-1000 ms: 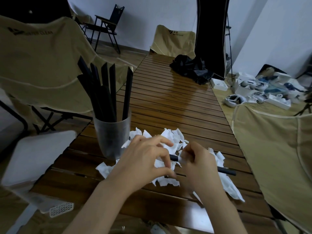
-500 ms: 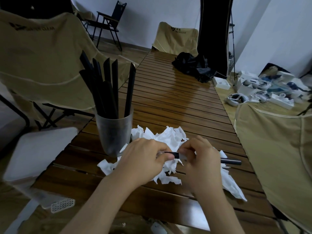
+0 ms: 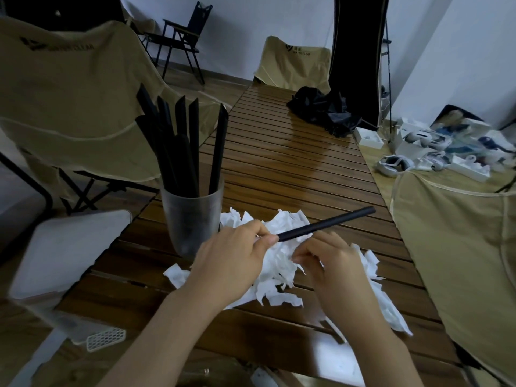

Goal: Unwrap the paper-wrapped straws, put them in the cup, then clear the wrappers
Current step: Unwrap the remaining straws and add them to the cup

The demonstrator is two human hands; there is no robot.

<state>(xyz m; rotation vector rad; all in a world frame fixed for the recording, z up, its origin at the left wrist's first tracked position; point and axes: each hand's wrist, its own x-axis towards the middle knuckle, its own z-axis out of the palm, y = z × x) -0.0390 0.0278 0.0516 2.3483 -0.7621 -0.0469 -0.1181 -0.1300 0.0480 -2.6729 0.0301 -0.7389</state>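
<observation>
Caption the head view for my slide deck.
Left hand lifts a bare black straw over torn white paper wrappers beside the translucent cup.

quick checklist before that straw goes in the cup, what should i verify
1. Straw free of paper: ok, its visible length is bare black.
2. Firm hold: ok, left hand pinches one end.
3. Right hand off the straw: ok, it pinches a wrapper instead.
4. Room in the cup: ok, a gap shows among the standing straws.
5. Cup upright on the table: ok.
6. More wrapped straws under the paper pile: cannot tell.
</observation>
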